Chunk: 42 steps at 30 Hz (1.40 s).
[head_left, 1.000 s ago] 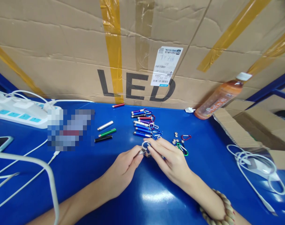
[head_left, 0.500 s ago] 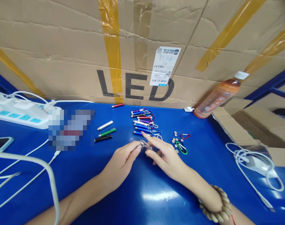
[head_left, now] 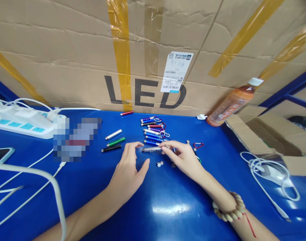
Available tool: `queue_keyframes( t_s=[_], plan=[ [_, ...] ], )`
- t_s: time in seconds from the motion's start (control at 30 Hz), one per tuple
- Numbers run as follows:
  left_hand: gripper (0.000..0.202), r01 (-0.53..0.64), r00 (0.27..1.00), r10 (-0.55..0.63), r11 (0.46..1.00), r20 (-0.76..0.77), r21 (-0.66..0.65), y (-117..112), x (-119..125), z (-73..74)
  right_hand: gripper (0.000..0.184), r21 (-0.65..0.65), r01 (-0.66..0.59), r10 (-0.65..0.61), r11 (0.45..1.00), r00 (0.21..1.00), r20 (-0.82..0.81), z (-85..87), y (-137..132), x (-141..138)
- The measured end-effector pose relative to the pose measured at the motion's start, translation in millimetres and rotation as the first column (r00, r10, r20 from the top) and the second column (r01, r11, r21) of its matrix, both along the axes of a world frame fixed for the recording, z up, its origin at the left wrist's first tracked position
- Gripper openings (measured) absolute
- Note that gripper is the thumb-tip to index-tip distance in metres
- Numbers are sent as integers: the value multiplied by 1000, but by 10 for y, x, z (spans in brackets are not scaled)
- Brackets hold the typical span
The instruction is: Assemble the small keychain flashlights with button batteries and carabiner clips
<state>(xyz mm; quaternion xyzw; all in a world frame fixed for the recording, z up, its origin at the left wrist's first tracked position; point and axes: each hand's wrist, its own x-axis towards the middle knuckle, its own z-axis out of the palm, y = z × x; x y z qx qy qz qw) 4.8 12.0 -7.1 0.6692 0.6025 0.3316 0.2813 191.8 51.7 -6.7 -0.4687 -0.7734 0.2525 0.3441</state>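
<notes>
My right hand pinches a small silver keychain flashlight at its clip end, and its tube points left. Just left of the tube is my left hand, with thumb and fingers apart and nothing in it. Two button cells lie on the table below the flashlight. Beyond it, several coloured flashlights with carabiner clips are lined up in a row. Silver, green and black tubes rest to the left. A red carabiner lies past my right hand, which partly covers a green one.
A large cardboard box walls off the back of the blue table. A red tube lies near it. At right are a drink bottle, an open carton and a coiled white cable. A power strip sits at left.
My left hand has let go and moved left, its fingers opening. My right hand now holds the flashlight out level. Two button cells now show on the table below it.
</notes>
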Motion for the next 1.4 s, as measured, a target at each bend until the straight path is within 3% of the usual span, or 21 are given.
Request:
queue_keyframes(
  t_s=[0.27, 0.47, 0.6, 0.73, 0.93, 1.13, 1.3, 1.4],
  plan=[
    [21, 97, 994, -96, 995, -48, 31, -26, 6, 49, 12, 105, -32, 18, 994, 991, 135, -89, 30, 19],
    [14, 128, 967, -80, 974, -244, 189, 18, -30, 3, 8, 104, 47, -65, 993, 983, 173, -118, 19, 18],
    [12, 143, 956, -77, 966, -284, 218, 45, -42, -9, 11, 165, 107, -145, 981, 959, 245, -51, -12, 2],
    [11, 139, 963, -83, 969, -257, 207, 66, -50, 3, 21, 309, 276, -352, 910, 908, 225, 130, -5, 101],
    [10, 136, 965, -82, 969, -247, 209, 82, -49, 22, 18, 465, 472, -574, 749, 813, 99, 349, 72, 364],
    [14, 53, 916, 88, 941, -392, 335, 235, -212, 82, 17, 533, 501, -628, 682, 775, 75, 391, 83, 422],
    [20, -56, 876, 231, 921, -424, 386, 434, -437, 154, 14, 537, 478, -618, 695, 779, 106, 436, 30, 384],
    [22, -67, 872, 219, 939, -437, 337, 505, -465, 190, 12, 519, 455, -599, 723, 788, 143, 495, -24, 388]
  ],
)
